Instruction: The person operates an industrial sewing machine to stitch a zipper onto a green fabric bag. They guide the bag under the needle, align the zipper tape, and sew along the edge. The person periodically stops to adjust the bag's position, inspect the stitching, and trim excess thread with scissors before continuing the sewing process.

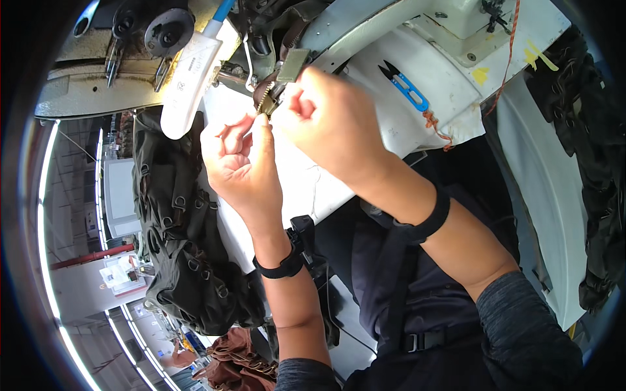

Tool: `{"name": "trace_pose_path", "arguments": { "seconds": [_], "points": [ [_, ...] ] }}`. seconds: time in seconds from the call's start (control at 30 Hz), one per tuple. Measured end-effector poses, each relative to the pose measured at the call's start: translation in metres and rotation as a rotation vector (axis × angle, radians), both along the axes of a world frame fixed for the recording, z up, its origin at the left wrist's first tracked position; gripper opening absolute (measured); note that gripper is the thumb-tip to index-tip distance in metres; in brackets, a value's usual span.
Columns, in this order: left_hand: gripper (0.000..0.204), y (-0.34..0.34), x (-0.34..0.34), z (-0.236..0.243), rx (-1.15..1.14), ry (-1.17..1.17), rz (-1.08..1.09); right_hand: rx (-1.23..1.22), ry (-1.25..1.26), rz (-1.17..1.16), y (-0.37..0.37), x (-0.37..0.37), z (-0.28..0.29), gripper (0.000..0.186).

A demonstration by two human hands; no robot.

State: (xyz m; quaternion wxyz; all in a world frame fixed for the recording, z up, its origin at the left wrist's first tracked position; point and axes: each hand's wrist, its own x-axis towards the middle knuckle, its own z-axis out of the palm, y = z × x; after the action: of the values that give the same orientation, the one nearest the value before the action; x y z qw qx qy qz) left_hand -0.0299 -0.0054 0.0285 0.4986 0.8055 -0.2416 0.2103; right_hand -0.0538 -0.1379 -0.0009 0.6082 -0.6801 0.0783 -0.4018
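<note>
Between the thumb and fingers of my left hand (238, 159) is the end of a zipper (264, 100) with brass-coloured teeth, set on dark brown fabric. My right hand (336, 120) is curled closed just to the right of it and slightly blurred. What its fingertips hold is hidden. A small olive-green fabric piece (293, 65) sticks up just beyond the right hand's fingers. Both hands are above the white sewing table (306, 176), close to the sewing machine's metal parts (233, 72).
Blue-handled thread snips (407, 91) with an orange cord lie on the right. A white lamp head (189, 85) hangs by the machine (78, 98) at upper left. Dark bags with metal rings (182, 215) are piled left of the table, brown fabric (238, 362) below.
</note>
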Motion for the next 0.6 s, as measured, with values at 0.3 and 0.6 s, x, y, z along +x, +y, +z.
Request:
{"name": "trace_pose_path", "arguments": {
  "seconds": [0.3, 0.6],
  "points": [
    [0.028, -0.003, -0.007, -0.009, -0.073, -0.022, 0.0, 0.422, 0.087, 0.388, -0.006, -0.009, 0.009, 0.025],
    [0.029, -0.01, -0.012, -0.009, -0.282, 0.099, -0.012, 0.528, 0.115, 0.41, 0.003, -0.012, 0.021, 0.02]
  ]
}}
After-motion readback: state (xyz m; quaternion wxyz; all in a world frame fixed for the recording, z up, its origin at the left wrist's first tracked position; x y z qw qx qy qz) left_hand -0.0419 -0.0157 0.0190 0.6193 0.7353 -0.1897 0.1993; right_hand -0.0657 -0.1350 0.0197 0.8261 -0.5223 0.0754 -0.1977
